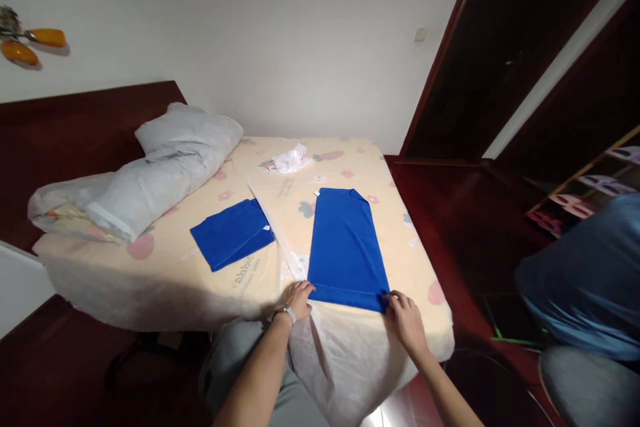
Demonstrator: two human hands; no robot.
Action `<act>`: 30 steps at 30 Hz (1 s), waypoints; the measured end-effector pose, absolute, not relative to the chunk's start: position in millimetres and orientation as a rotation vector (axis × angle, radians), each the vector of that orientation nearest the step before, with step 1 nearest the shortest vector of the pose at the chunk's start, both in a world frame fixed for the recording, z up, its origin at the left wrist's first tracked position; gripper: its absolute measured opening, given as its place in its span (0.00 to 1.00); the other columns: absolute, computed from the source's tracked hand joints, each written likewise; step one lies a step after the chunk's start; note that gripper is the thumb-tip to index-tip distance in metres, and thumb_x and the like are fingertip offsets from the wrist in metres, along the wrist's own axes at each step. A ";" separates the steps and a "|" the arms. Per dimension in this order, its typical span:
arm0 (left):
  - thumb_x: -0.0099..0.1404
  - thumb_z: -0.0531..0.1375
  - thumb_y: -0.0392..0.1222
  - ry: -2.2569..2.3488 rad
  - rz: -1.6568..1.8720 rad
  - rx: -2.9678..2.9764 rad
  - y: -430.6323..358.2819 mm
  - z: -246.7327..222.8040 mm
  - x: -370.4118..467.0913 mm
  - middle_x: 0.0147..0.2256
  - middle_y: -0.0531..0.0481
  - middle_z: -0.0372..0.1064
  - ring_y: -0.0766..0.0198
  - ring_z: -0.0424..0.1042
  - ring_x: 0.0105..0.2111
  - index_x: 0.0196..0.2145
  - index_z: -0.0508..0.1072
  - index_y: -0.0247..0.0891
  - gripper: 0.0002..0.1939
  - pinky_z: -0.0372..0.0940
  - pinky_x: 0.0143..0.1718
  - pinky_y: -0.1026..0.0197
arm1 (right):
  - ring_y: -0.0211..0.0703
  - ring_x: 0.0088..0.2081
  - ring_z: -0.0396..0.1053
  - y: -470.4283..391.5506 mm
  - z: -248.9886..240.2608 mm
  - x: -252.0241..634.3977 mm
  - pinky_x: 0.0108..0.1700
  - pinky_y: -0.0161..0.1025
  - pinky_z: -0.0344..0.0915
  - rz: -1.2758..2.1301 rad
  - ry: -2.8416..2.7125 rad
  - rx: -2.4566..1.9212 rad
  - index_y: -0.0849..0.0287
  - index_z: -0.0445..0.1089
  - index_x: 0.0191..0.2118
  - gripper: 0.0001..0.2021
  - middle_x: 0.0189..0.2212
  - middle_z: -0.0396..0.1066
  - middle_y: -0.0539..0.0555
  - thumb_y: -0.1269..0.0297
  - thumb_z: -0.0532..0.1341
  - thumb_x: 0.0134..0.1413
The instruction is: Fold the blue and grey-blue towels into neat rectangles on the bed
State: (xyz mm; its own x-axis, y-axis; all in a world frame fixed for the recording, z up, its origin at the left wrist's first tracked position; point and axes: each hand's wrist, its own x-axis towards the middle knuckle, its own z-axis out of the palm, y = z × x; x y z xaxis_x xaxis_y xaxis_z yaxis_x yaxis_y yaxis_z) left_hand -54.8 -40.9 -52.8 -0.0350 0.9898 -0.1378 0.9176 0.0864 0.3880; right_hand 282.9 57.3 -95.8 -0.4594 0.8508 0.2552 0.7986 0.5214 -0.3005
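Note:
A blue cloth (345,247) lies spread lengthwise on the bed in front of me, its far right corner slightly turned over and a small white tag at its far left corner. My left hand (300,299), with a band on the wrist, pinches the cloth's near left corner. At the near right corner, my right hand (404,319) grips the edge between thumb and fingers. To the left lies a folded blue cloth (233,233) with a white tag, apart from both hands.
The bed (295,207) has a patterned cover under a thin translucent sheet. A crumpled white plastic bag (291,159) lies toward the wall. Grey bedding (175,153) is heaped by the headboard (90,127). At right are a seated person (585,280) and a shoe rack (575,193).

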 end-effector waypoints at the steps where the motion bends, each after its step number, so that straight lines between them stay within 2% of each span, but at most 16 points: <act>1: 0.52 0.59 0.28 1.980 0.287 1.894 -40.2 -52.7 -56.1 0.54 0.51 0.68 0.59 0.64 0.54 0.51 0.72 0.47 0.29 0.57 0.59 0.59 | 0.54 0.50 0.68 56.8 -95.3 285.7 0.52 0.50 0.66 0.287 -2.421 -1.277 0.56 0.71 0.50 0.16 0.52 0.70 0.61 0.66 0.51 0.61; 4: 0.51 0.61 0.31 1.951 0.309 1.863 -36.1 -52.2 -59.5 0.54 0.52 0.69 0.59 0.66 0.54 0.51 0.73 0.47 0.28 0.58 0.59 0.60 | 0.52 0.55 0.67 59.1 -93.6 293.9 0.58 0.51 0.64 0.514 -2.457 -1.179 0.55 0.69 0.55 0.21 0.54 0.71 0.58 0.63 0.55 0.56; 7: 0.54 0.62 0.36 1.997 0.307 1.800 -32.1 -50.4 -60.1 0.53 0.53 0.70 0.58 0.67 0.53 0.52 0.74 0.47 0.26 0.59 0.58 0.59 | 0.51 0.56 0.67 67.1 -91.3 299.6 0.60 0.51 0.63 0.634 -2.478 -1.177 0.58 0.67 0.58 0.25 0.55 0.70 0.59 0.63 0.55 0.53; 11: 0.56 0.62 0.40 2.067 0.277 1.782 -30.5 -45.2 -57.0 0.52 0.53 0.71 0.56 0.67 0.53 0.52 0.74 0.51 0.24 0.58 0.58 0.55 | 0.51 0.53 0.69 79.9 -89.6 299.6 0.59 0.49 0.64 0.745 -2.441 -1.191 0.60 0.71 0.53 0.22 0.51 0.74 0.60 0.61 0.54 0.54; 15: 0.52 0.65 0.40 2.043 0.255 1.825 -28.9 -39.3 -54.8 0.51 0.53 0.71 0.55 0.66 0.53 0.52 0.74 0.51 0.28 0.58 0.58 0.55 | 0.51 0.51 0.72 87.1 -94.2 295.9 0.57 0.48 0.66 0.957 -2.186 -1.339 0.57 0.73 0.49 0.21 0.49 0.76 0.58 0.53 0.51 0.59; 18: 0.54 0.64 0.39 2.035 0.275 1.829 -25.2 -36.5 -55.3 0.51 0.52 0.72 0.55 0.66 0.54 0.50 0.76 0.50 0.24 0.58 0.58 0.55 | 0.52 0.50 0.73 88.0 -101.0 294.6 0.54 0.46 0.68 1.080 -1.985 -1.418 0.56 0.73 0.48 0.23 0.48 0.77 0.58 0.47 0.51 0.59; 21: 0.61 0.59 0.37 2.056 0.330 1.781 -20.0 -36.2 -56.8 0.49 0.52 0.74 0.58 0.67 0.53 0.46 0.78 0.47 0.17 0.58 0.58 0.58 | 0.54 0.48 0.74 86.2 -108.0 295.0 0.52 0.47 0.69 1.083 -1.919 -1.448 0.56 0.73 0.47 0.23 0.48 0.77 0.58 0.45 0.54 0.56; 24: 0.64 0.57 0.39 2.080 0.382 1.722 -14.7 -39.0 -58.4 0.47 0.51 0.76 0.60 0.70 0.50 0.44 0.79 0.45 0.13 0.60 0.56 0.61 | 0.54 0.50 0.72 84.5 -114.4 297.4 0.55 0.48 0.68 1.047 -1.952 -1.399 0.55 0.73 0.48 0.22 0.50 0.76 0.57 0.48 0.60 0.50; 26: 0.66 0.58 0.42 2.108 0.403 1.680 -11.8 -41.9 -59.4 0.46 0.50 0.77 0.60 0.71 0.49 0.45 0.78 0.44 0.13 0.61 0.54 0.61 | 0.54 0.51 0.72 84.5 -117.1 299.2 0.56 0.49 0.66 1.038 -1.970 -1.373 0.56 0.73 0.46 0.21 0.49 0.76 0.57 0.49 0.61 0.49; 30: 0.68 0.57 0.47 2.165 0.409 1.566 -7.9 -48.0 -61.1 0.48 0.49 0.76 0.60 0.72 0.49 0.48 0.76 0.44 0.14 0.62 0.51 0.63 | 0.54 0.46 0.73 85.0 -113.5 298.3 0.51 0.48 0.68 1.083 -1.859 -1.421 0.58 0.74 0.44 0.23 0.44 0.77 0.59 0.45 0.60 0.51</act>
State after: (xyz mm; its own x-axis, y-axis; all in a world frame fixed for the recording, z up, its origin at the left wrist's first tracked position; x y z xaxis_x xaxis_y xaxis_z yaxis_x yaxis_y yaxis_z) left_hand -61.1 -7.9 -48.0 -0.2659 0.9484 -0.1728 0.8200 0.3168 0.4767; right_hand 298.3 85.0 -113.5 -0.2851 0.9576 -0.0428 0.5093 0.1135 -0.8531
